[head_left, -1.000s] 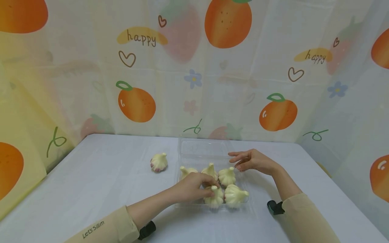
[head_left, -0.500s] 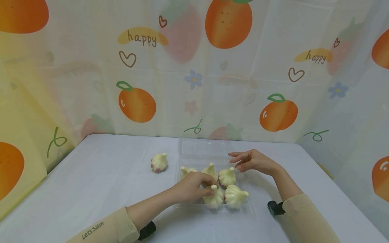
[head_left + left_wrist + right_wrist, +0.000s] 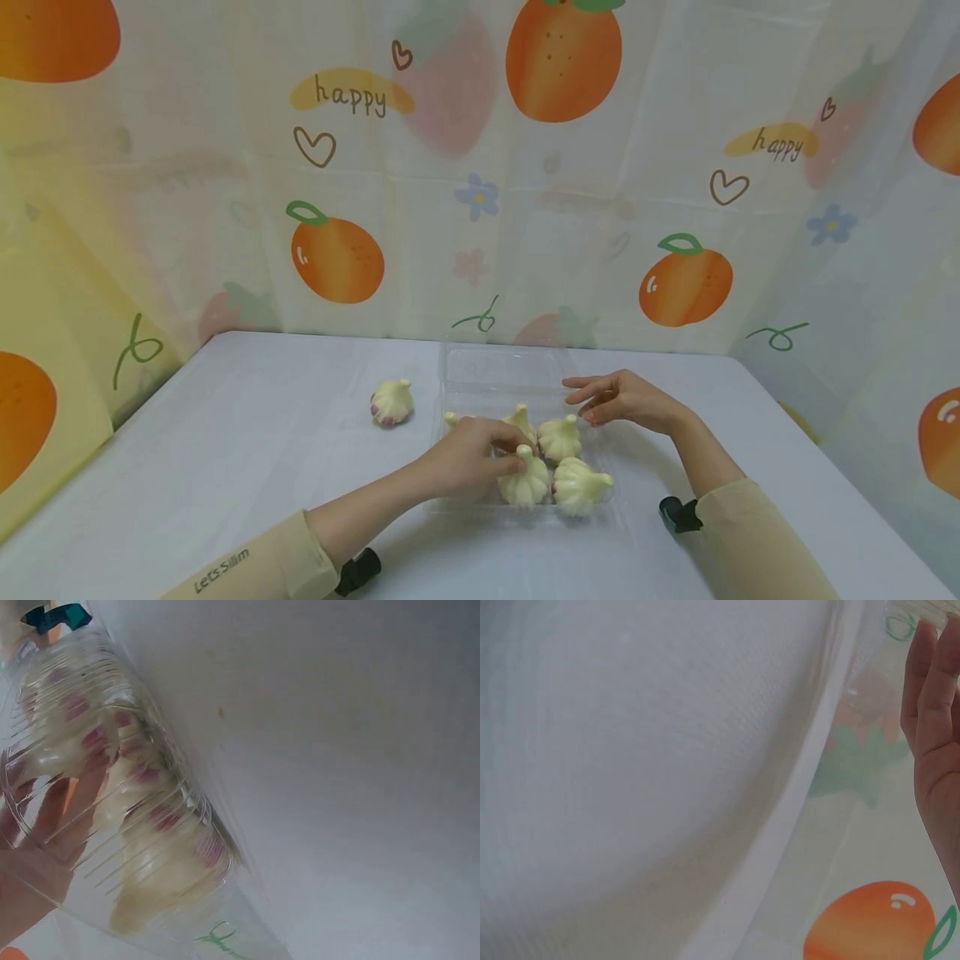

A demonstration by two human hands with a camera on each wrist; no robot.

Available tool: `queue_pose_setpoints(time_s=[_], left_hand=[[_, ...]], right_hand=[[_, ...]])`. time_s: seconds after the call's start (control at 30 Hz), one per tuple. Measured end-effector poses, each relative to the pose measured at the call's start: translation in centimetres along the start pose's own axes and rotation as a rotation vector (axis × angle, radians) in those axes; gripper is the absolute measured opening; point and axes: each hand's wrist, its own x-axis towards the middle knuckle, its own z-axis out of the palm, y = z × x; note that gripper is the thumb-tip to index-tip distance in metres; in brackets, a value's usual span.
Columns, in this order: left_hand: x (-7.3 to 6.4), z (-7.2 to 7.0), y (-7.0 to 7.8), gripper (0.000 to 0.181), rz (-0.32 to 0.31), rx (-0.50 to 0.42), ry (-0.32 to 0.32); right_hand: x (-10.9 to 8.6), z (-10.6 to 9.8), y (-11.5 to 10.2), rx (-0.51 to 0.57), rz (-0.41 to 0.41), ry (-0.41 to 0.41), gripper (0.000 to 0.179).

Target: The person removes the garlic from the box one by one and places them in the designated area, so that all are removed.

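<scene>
Garlic (image 3: 528, 485) looks mostly boxed to me: five bulbs in or just over the clear box (image 3: 468, 505), one pinched by the left hand (image 3: 471, 458), so I'd guess just the loose bulb (image 3: 392, 404) left of it and the open lid (image 3: 502, 367) remain. Right hand (image 3: 632, 402) holds nothing, fingers loosely out near the lid. Left wrist cam catches purple patches (image 3: 166, 817) through the plastic that the head view mostly hides.

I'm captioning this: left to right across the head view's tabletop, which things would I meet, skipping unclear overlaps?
By their middles: loose garlic bulb, left hand, pinched garlic bulb, front-right garlic bulb, right hand.
</scene>
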Motion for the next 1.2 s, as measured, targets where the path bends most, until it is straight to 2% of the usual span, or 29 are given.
queue_pose_setpoints(time_s=[0.27,0.6,0.83,1.2], left_hand=[[-0.2,-0.7,0.1,0.018,-0.031,-0.036,0.023],[-0.6,-2.1,0.4,0.017,-0.055,-0.021,0.096],[-1.2,-3.5,0.7,0.018,-0.060,-0.027,0.134],[-2.1,-5.9,0.8,0.017,-0.046,0.031,0.203]], right_hand=[[0.0,0.1,-0.1,0.005,0.000,0.000,0.043],[0.0,0.2,-0.2,-0.008,0.004,0.005,0.041],[0.0,0.2,-0.3,0.001,0.002,0.002,0.043],[-0.1,0.1,-0.3,-0.004,-0.003,-0.002,0.042]])
